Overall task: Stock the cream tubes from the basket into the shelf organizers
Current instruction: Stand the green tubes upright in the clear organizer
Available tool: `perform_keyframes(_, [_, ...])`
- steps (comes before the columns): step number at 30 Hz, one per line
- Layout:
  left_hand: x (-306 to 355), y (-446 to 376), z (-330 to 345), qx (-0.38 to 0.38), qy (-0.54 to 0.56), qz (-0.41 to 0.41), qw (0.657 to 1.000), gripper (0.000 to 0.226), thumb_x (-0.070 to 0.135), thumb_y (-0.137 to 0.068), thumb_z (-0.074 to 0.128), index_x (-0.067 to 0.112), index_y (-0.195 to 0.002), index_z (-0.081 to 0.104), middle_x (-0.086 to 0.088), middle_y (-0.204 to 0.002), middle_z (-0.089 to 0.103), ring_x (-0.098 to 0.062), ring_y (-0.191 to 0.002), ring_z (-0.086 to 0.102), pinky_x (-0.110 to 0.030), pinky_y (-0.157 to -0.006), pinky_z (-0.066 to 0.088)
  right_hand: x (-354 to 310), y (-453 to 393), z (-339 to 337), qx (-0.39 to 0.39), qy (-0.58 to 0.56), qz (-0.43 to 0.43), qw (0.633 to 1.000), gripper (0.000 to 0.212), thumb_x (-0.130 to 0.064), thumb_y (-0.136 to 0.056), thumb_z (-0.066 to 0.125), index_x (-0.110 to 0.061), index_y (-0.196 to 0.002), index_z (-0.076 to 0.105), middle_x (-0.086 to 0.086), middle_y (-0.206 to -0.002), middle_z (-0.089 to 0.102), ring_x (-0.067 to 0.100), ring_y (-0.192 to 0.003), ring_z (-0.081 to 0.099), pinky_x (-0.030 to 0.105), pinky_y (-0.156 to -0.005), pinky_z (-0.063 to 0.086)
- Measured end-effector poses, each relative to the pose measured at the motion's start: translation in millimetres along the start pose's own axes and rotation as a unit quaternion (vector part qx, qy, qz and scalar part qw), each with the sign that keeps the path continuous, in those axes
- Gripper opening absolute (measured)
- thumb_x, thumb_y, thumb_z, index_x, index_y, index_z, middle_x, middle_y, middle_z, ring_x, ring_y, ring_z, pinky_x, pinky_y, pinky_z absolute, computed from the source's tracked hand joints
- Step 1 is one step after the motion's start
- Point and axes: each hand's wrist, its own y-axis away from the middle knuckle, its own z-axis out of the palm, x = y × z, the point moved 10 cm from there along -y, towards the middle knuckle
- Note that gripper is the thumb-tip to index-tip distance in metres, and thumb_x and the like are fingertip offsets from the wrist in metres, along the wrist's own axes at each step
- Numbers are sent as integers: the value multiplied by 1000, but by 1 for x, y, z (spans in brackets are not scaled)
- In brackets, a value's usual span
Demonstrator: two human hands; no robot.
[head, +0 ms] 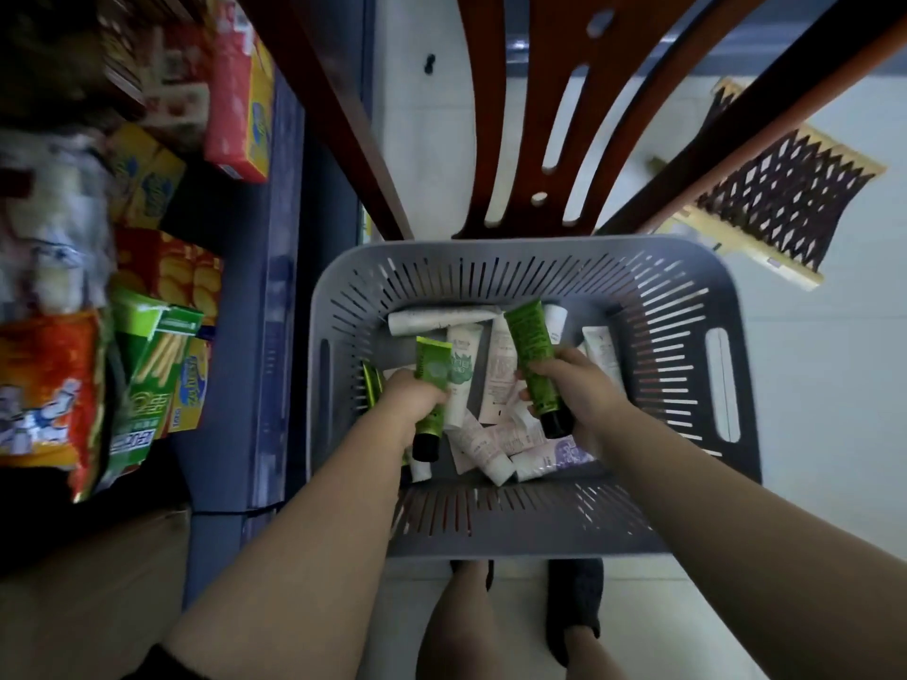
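Pale tiled floor (810,385) under a grey slotted basket (687,306), both hands inside it, each gripping a green tube.

Nearest, the person's bare legs and dark socks (579,611) stand just below the basket's near wall. Inside it, the left hand (407,400) is curled round a green cream tube (432,370), black cap toward the person; the right hand (574,390) grips a darker green tube (532,346), also black cap down. Beneath them lie white and pink tubes (495,449) jumbled on the basket's bottom, a few more against the far wall. To the left, shelves hold snack boxes and packets (157,336). Beyond the basket stands a brown wooden chair (540,115), and to its right a broom head (785,188) lies on the floor.
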Motion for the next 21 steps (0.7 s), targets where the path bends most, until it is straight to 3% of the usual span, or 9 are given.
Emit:
perform_keyframes(5, [50,77,-22,-12,111,97,989,36,0,-78,69,12,-108,53,-8,-99,62,-25,-91,61,-33,-75,52,-45,43,11,-17,39,-68,997,14,-18,-95,49,-13,-109,53,12,-86,61,20,-62,55,29,-56,44])
perform_keyframes(8, [83,133,-44,11,165,154,974,43,0,-77,70,9,-116,53,-9,-103,63,-21,-84,61,-31,-72,52,-77,84,17,-36,49,-123,990,17,-25,-96,49,-18,-107,59,11,-89,63,20,-66,58,32,-63,46])
perform_keyframes(11, [108,204,-64,44,211,217,952,34,-1,-78,68,10,-108,56,-7,-97,62,-19,-81,60,-34,-77,50,-106,140,24,-81,29,-167,982,21,-31,-97,45,-22,-102,64,9,-87,65,20,-67,60,35,-69,47])
perform_keyframes(13, [119,252,-72,60,247,252,934,29,-2,-79,67,11,-101,55,-5,-91,62,-22,-82,60,-40,-82,50,-120,179,28,-123,3,-180,976,24,-31,-98,43,-23,-106,63,7,-86,65,18,-67,60,31,-63,47])
perform_keyframes(18, [124,363,-88,105,281,332,894,21,-3,-79,66,14,-85,56,-3,-78,61,-20,-71,58,-35,-70,49,-151,271,40,-214,-7,-220,952,28,-29,-99,41,-21,-120,56,5,-88,63,18,-68,59,28,-53,48])
perform_keyframes(21, [118,427,-101,124,302,373,869,21,-5,-78,64,12,-87,56,-3,-77,60,-19,-70,58,-36,-70,50,-169,330,50,-260,-12,-260,930,23,-26,-99,41,-19,-113,57,7,-79,60,18,-61,58,25,-48,49])
